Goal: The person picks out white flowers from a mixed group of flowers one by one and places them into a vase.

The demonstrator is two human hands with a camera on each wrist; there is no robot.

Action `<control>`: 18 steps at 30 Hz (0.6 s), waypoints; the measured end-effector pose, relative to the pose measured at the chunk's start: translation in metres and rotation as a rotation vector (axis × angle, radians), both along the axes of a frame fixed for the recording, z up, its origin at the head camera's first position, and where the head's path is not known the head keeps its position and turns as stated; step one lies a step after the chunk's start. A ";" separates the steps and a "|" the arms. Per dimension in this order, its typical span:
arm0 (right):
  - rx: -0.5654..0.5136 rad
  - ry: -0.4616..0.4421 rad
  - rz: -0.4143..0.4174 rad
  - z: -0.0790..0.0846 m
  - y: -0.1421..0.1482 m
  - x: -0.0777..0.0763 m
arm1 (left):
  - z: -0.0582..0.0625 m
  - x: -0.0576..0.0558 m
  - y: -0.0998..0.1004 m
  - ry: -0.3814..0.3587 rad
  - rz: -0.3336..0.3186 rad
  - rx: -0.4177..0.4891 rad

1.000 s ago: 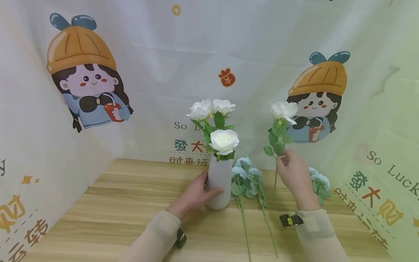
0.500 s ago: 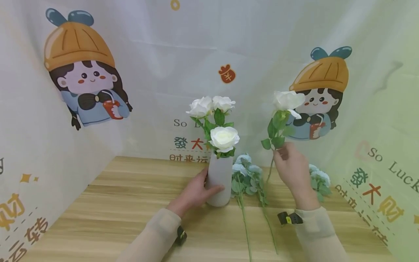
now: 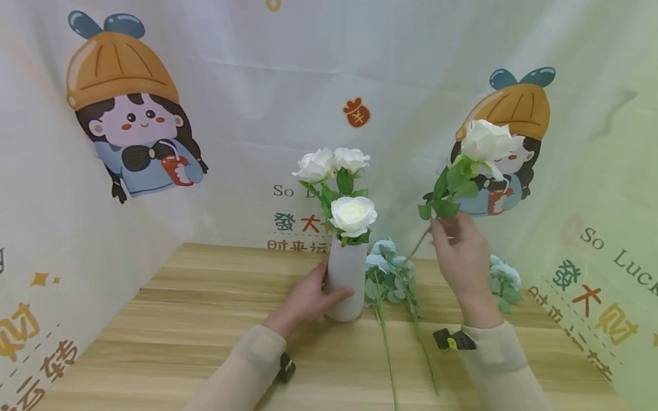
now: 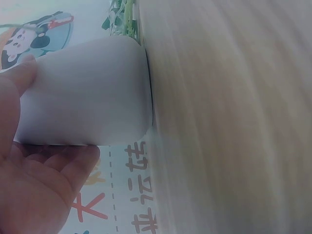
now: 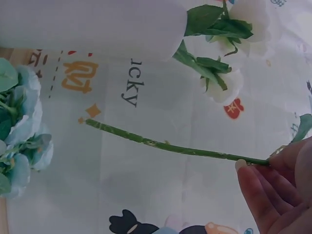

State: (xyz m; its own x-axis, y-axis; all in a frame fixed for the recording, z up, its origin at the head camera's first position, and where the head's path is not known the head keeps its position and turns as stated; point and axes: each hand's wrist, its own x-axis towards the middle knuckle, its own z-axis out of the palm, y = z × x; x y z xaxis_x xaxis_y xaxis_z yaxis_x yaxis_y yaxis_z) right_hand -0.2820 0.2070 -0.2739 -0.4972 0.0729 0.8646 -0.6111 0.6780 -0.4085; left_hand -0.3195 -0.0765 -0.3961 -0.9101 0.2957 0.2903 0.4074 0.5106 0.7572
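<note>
A white vase [image 3: 345, 279] stands upright on the wooden table, with several white roses [image 3: 353, 217] in its mouth. My left hand [image 3: 308, 297] grips the vase low on its left side, thumb across the front; the left wrist view shows the fingers [image 4: 73, 165] curled behind the vase. Right of the vase, my right hand [image 3: 462, 257] pinches a single white rose [image 3: 488, 140] by the stem, just below its leaves. The rose is raised and leans right, its stem [image 5: 170, 147] slanting down to the left, the cut end free in the air.
Pale blue flowers [image 3: 384, 268] lie on the table right of the vase, their long stems toward the front edge. Another pale blue flower bunch [image 3: 506, 282] is partly behind my right wrist. A printed cloth [image 3: 247, 114] encloses the wooden table [image 3: 169, 331] at the back and sides.
My right hand has risen slightly with the white rose. The bloom has tipped right and the stem's lower end has swung left, toward the vase. My left hand keeps its hold on the vase.
</note>
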 end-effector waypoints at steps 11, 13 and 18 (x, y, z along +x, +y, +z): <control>-0.153 0.156 0.175 0.036 -0.015 0.001 | 0.000 0.001 0.000 0.009 0.003 0.005; -0.170 0.188 0.252 0.042 -0.021 0.005 | 0.000 0.001 0.000 0.014 0.003 0.007; -0.214 0.207 0.349 0.060 -0.042 0.028 | -0.001 0.001 0.001 0.028 0.003 0.001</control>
